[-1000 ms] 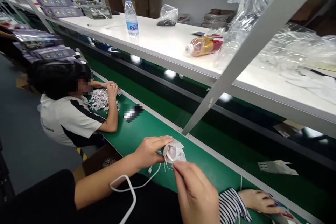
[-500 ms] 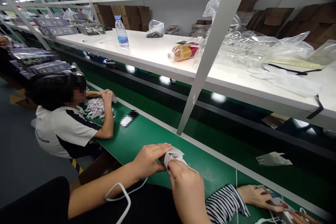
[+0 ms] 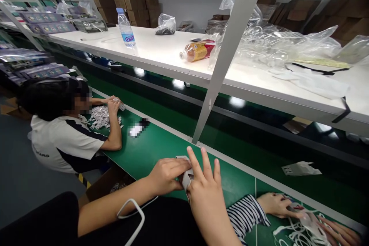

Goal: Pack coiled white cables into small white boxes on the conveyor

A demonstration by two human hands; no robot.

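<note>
Just in front of me, my left hand [image 3: 170,173] is closed around a small grey-white carton [image 3: 186,178] with its flaps raised. My right hand [image 3: 206,184] is at the carton's near right side. Three of its fingers stand up spread apart, while the thumb and forefinger bend down at the flap, partly hidden. The carton's inside is mostly covered by my fingers. A white cable [image 3: 138,215] loops over my left forearm and trails in front of my dark clothing.
On the green bench [image 3: 144,153], a co-worker [image 3: 63,123] at left handles small parts beside a heap of white cables [image 3: 100,117]. At right, another person's hand [image 3: 275,203] works among cables. A slanted post [image 3: 227,57] crosses the shelf, where a water bottle [image 3: 126,29] stands.
My right hand's fingers, earlier curled down into the carton's opening, now stretch upward and apart. A carton flap has folded inward. The whole view has shifted slightly.
</note>
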